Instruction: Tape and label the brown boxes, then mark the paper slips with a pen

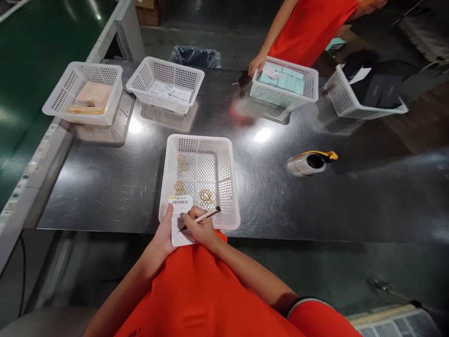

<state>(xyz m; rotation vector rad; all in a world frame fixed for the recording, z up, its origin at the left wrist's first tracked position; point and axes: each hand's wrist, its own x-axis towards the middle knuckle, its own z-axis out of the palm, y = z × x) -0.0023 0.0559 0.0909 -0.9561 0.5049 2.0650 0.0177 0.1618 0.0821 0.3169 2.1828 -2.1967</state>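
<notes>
A white printed card [181,238] with a barcode at its top is held by my left hand [164,234], its thumb along the card's left edge. My right hand [202,228] is closed round a white pen [207,216] with a black cap end, and the pen's tip is at the card's lower part. Just beyond both hands stands a white perforated basket [232,187], its near edge partly hidden by the card and hands. Gold-coloured looped pieces, one of them [206,196] at the right, lie on its bottom.
On the metal table [273,206] stand a basket with pinkish packets [94,93], one with papers [170,91], one with mint boxes [286,82] and one with dark boxes [380,93]. A tape roll [306,164] lies right. Another person's hand [257,64] grips the mint basket.
</notes>
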